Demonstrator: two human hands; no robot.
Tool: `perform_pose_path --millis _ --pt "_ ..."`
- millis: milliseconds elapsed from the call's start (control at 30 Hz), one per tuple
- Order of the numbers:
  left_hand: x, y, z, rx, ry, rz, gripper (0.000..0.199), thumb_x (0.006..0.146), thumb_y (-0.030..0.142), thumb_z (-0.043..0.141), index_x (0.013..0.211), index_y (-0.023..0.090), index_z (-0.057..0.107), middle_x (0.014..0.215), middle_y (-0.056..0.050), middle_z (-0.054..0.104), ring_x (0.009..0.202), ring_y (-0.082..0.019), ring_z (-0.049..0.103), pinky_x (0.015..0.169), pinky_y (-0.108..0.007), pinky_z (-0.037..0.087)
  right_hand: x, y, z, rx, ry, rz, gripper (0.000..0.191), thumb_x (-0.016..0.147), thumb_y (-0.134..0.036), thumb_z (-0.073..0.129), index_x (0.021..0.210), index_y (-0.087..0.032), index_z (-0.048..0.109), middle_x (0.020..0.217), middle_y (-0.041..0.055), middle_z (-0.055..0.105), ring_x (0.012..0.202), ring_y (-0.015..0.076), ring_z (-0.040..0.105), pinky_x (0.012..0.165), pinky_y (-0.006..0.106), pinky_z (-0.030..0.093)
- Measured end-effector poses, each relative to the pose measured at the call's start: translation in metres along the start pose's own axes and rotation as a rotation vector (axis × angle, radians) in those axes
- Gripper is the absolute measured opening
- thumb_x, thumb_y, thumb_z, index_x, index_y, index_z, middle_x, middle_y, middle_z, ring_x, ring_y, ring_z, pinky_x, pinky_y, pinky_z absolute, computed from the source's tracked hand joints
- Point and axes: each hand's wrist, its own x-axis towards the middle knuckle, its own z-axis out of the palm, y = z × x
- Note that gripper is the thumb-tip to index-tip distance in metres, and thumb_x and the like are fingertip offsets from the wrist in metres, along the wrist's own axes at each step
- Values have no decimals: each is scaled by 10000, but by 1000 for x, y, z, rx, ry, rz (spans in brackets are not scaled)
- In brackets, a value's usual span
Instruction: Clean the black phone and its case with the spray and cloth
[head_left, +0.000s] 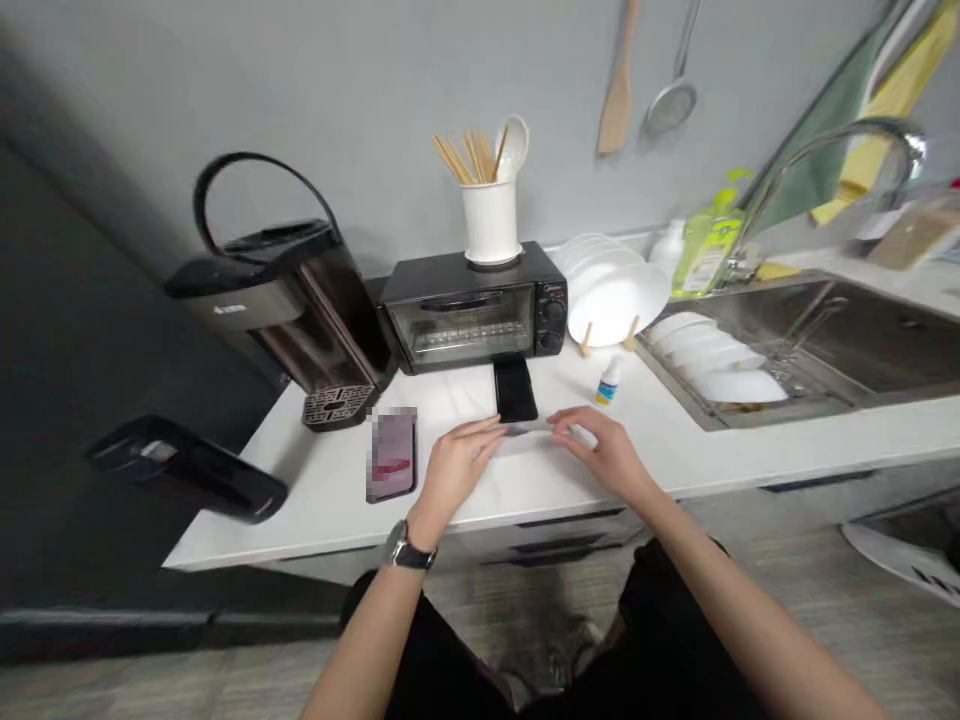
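Note:
Between both hands lies a thin, clear or whitish sheet (527, 441), low over the white counter. My left hand (463, 455) pinches its left end between thumb and fingers. At its right end, my right hand (596, 445) has thumb and fingertips closed on the edge. Just behind the sheet, a black phone-like slab (514, 390) lies flat in front of the toaster oven. A second phone (394, 453) with a pinkish screen rests to the left of my left hand. A small white bottle with a blue and yellow label (608, 382) stands behind my right hand.
A black toaster oven (472, 310) carries a white utensil holder (491, 215). To the left stand a tall dark dispenser (300, 310) and a black cylinder (187, 470). White plates (615, 300), a green soap bottle (701, 250) and a sink (847, 330) holding bowls are at right.

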Motion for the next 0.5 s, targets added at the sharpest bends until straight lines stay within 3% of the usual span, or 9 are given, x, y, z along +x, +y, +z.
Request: perform_pose_path --millis 133,200,267,367,500 --pt "-45 9 -10 44 -141 120 256 1013 201 649 1222 271 778 1432 -45 699 1318 -266 656 1134 -498 563 -37 -18 -12 24 -276 40 68 1022 -327 666 1020 -258 669 1124 47 739 1066 215 695 952 365 537" --pt "-58 14 -14 31 -244 139 357 974 327 725 1327 280 716 1513 -46 636 1405 -271 584 1194 -494 513 -47 -23 -14 23 -355 73 98 1006 -356 693 1037 -265 675 1161 48 732 1089 217 690 960 365 545" --pt "-60 17 -15 27 -287 107 509 958 432 732 1436 289 631 1573 -53 577 1460 -266 530 1233 -491 471 -49 -21 -12 0 -331 77 118 1021 -362 668 1094 -271 684 1223 60 723 1153 226 676 1006 386 544" --pt "-50 13 -9 87 -294 48 486 1050 422 594 1517 296 546 1630 -52 511 1505 -241 486 1279 -504 400 -40 -11 0 -113 -258 53 232 1066 -332 576 1270 -266 664 1369 95 683 1283 253 633 1105 456 518" --pt "-41 4 -2 199 -393 54 574 1057 472 565 1590 292 453 1688 -70 409 1576 -268 376 1298 -557 339 -34 -5 16 -283 -338 -39 437 1049 -336 604 1478 -266 550 1488 102 632 1389 292 582 1214 573 431"
